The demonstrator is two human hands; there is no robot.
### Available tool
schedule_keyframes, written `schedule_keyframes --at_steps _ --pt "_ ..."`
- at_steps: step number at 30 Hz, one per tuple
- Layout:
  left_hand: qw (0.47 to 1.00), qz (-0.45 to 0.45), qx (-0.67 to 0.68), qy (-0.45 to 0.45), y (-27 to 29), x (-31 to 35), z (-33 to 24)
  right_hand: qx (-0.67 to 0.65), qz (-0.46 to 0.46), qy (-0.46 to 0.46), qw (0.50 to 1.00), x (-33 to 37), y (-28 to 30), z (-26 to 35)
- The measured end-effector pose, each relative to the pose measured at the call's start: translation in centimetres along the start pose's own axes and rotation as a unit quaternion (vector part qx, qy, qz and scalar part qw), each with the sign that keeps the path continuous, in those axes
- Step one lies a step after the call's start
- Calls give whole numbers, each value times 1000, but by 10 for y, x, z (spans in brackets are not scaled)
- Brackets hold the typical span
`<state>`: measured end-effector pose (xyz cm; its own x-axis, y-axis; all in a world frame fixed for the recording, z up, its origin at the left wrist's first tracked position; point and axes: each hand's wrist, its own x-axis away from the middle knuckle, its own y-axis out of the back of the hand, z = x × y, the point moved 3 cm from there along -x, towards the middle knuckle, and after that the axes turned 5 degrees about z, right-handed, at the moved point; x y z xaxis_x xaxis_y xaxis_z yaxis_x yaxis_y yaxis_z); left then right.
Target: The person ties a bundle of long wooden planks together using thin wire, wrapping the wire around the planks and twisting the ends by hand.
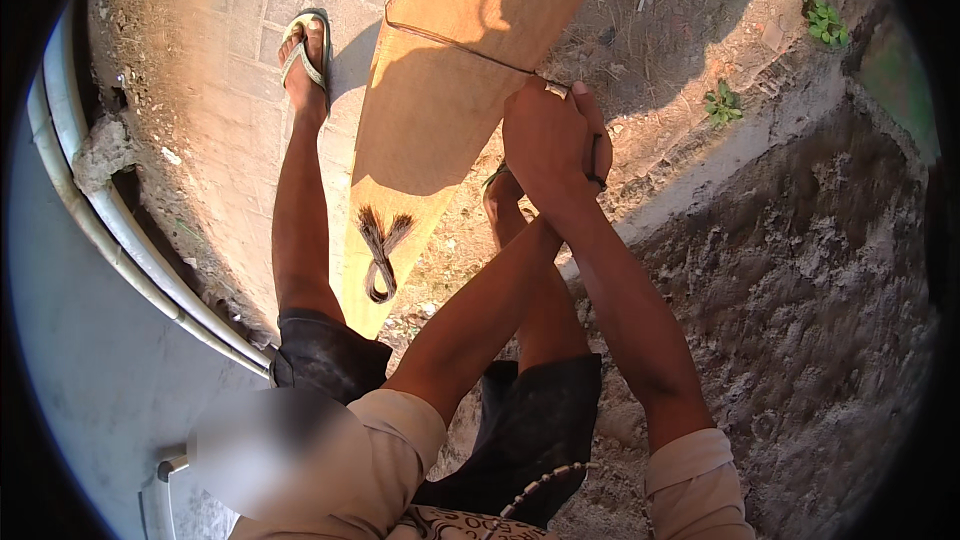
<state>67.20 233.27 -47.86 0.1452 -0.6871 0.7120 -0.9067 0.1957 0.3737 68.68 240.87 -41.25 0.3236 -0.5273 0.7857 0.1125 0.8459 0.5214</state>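
A long tan board [425,120] slants away from me, its narrow end between my legs. Thin dark wire [455,42] runs across it to the right edge, where both my hands meet. My right hand [542,140] is closed at the wire's end, in front of my left. My forearms cross, and my left hand [598,125] shows only in part behind the right, its visible fingers bent. A small metallic piece [557,89] peeks out above the knuckles; what it belongs to is hidden. On the board's near end lies a bundle of bent wire ties [381,255], apart from my hands.
My left foot in a flip-flop [306,48] stands on the paving left of the board. Pale pipes [75,140] curve along the left side. A rough low wall [780,310] rises at the right, with small green plants [722,103] by it.
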Motion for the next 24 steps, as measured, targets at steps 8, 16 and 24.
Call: schedule_keyframes --at_steps 8,16,24 --pt "980 166 110 24 15 75 5 -164 -167 -73 970 19 27 -12" --pt "944 304 62 114 120 170 28 -665 346 -152 644 -32 -15 -59" --pt "950 240 34 195 261 181 26 -764 266 -116 576 -23 -34 -61"
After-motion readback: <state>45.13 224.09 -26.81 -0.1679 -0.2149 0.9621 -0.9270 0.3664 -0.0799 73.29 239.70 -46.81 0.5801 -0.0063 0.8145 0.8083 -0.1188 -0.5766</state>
